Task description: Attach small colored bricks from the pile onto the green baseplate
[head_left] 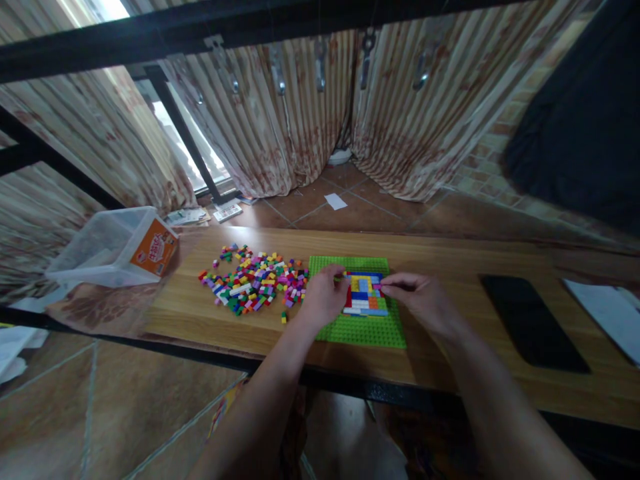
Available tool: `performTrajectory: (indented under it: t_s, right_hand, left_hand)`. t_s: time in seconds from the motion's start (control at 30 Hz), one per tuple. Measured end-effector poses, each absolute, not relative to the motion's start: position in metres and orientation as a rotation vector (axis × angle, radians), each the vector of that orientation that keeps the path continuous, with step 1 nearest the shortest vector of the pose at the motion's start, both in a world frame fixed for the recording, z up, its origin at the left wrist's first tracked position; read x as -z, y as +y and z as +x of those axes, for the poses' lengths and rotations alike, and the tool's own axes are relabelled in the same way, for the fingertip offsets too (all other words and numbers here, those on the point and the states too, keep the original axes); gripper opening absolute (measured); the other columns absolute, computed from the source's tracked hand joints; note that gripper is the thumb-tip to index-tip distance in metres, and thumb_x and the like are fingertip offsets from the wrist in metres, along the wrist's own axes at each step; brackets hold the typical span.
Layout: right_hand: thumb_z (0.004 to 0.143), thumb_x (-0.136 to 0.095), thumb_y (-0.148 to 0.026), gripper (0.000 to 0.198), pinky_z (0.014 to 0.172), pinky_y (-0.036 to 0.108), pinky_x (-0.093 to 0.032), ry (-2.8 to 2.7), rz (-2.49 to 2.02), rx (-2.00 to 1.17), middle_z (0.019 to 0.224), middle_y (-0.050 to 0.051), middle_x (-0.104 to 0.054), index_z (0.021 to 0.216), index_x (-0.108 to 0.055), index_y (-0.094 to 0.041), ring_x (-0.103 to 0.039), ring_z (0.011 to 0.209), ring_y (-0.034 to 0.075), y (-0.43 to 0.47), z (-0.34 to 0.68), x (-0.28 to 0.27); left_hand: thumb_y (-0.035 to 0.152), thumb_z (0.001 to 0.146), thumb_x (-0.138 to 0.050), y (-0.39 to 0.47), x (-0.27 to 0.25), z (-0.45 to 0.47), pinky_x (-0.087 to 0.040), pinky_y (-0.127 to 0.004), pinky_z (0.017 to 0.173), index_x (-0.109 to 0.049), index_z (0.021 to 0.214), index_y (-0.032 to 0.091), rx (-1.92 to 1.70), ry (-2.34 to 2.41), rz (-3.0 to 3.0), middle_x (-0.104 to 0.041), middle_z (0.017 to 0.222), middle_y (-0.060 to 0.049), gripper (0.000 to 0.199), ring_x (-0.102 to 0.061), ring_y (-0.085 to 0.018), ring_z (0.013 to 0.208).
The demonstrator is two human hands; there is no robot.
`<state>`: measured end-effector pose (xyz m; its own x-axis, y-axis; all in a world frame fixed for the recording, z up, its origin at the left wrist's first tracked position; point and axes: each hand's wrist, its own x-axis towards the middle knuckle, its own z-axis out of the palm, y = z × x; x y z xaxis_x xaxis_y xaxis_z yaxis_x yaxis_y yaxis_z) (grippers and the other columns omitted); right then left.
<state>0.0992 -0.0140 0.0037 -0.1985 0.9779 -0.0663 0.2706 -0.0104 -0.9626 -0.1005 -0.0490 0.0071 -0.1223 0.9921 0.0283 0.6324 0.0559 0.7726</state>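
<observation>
A green studded baseplate (360, 330) lies on the table, carrying a low build of toy bricks (361, 297) in blue, yellow, white, red and orange. At the build's left edge is my left hand (326, 295), fingers curled and closed; whatever they may hold is hidden. My right hand (417, 297) pinches at the right edge, thumb and forefinger together on a small pinkish toy brick (382, 288), which the fingertips partly cover. Left of the baseplate spreads a loose pile of mixed-colour toy bricks (260, 280). A small yellow and green brick piece (284, 318) lies apart, nearer the front edge.
A clear plastic bin (100, 247) with an orange label lies at the table's left end. On the right are a black flat slab (533, 323) and white paper (603, 313). A dark rail (280, 33) crosses above, before striped curtains (260, 133).
</observation>
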Motion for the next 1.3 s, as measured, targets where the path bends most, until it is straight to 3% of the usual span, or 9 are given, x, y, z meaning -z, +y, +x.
performTrajectory:
  t_s: [0.2,0.43,0.6,0.83,1.07,1.2,1.3]
  right_hand:
    - [0.063,-0.078,-0.043,0.025,0.070,0.033,-0.049,-1.542,-1.375,-1.186,0.077,0.003,-0.075,0.075,-0.075,-0.021,-0.066,0.071,0.019,-0.011,0.097,0.005]
    - [0.050,-0.084,-0.046,0.036,0.053,0.027,-0.041,-1.294,-1.449,-1.297,0.062,0.001,-0.067,0.069,-0.069,-0.019,-0.056,0.055,0.014,-0.017,0.088,0.001]
    - [0.047,-0.085,-0.044,0.037,0.050,0.026,-0.040,-1.210,-1.483,-1.330,0.059,0.001,-0.066,0.067,-0.068,-0.018,-0.055,0.053,0.013,-0.019,0.084,-0.001]
    - [0.045,-0.085,-0.046,0.038,0.047,0.025,-0.036,-1.192,-1.505,-1.301,0.056,-0.001,-0.064,0.065,-0.068,-0.018,-0.052,0.050,0.012,-0.020,0.082,0.001]
    - [0.055,-0.082,-0.048,0.033,0.047,0.023,-0.046,-1.053,-1.498,-1.358,0.065,0.001,-0.066,0.068,-0.069,-0.020,-0.055,0.054,0.012,-0.010,0.104,0.001]
    - [0.055,-0.084,-0.037,0.026,0.044,0.019,-0.045,-0.908,-1.533,-1.243,0.065,0.001,-0.065,0.067,-0.068,-0.019,-0.054,0.053,0.009,0.001,0.111,-0.001]
    - [0.053,-0.084,-0.029,0.022,0.047,0.017,-0.047,-0.850,-1.489,-1.179,0.068,0.002,-0.066,0.066,-0.069,-0.018,-0.058,0.059,0.010,0.003,0.105,-0.005]
  left_hand:
    - [0.023,0.089,-0.054,-0.051,-0.008,-0.100,-0.053,-0.031,0.082,-0.066,0.109,0.014,-0.833,1.826,1.691,-0.072,0.105,-0.010,0.024,-0.067,-0.019,0.088]
    - [0.024,0.088,-0.056,-0.054,-0.009,-0.096,-0.053,-0.031,0.080,-0.065,0.104,0.016,-0.849,1.867,1.706,-0.071,0.095,-0.008,0.020,-0.066,-0.019,0.084]
    - [0.025,0.085,-0.058,-0.055,-0.010,-0.095,-0.053,-0.031,0.079,-0.064,0.103,0.016,-0.855,1.843,1.701,-0.069,0.090,-0.007,0.020,-0.065,-0.018,0.080]
    - [0.024,0.082,-0.060,-0.055,-0.006,-0.095,-0.053,-0.032,0.080,-0.063,0.105,0.014,-0.850,1.844,1.669,-0.069,0.095,-0.008,0.026,-0.065,-0.019,0.082]
    - [0.017,0.083,-0.055,-0.056,-0.006,-0.083,-0.054,-0.033,0.087,-0.063,0.114,0.015,-0.853,1.770,1.675,-0.070,0.108,-0.012,0.032,-0.067,-0.021,0.092]
    - [0.016,0.085,-0.054,-0.053,-0.009,-0.078,-0.051,-0.032,0.097,-0.060,0.125,0.014,-0.861,1.750,1.659,-0.068,0.121,-0.013,0.041,-0.065,-0.022,0.106]
    - [0.018,0.087,-0.052,-0.051,-0.012,-0.087,-0.052,-0.032,0.095,-0.060,0.126,0.014,-0.841,1.798,1.669,-0.069,0.120,-0.013,0.040,-0.066,-0.022,0.105]
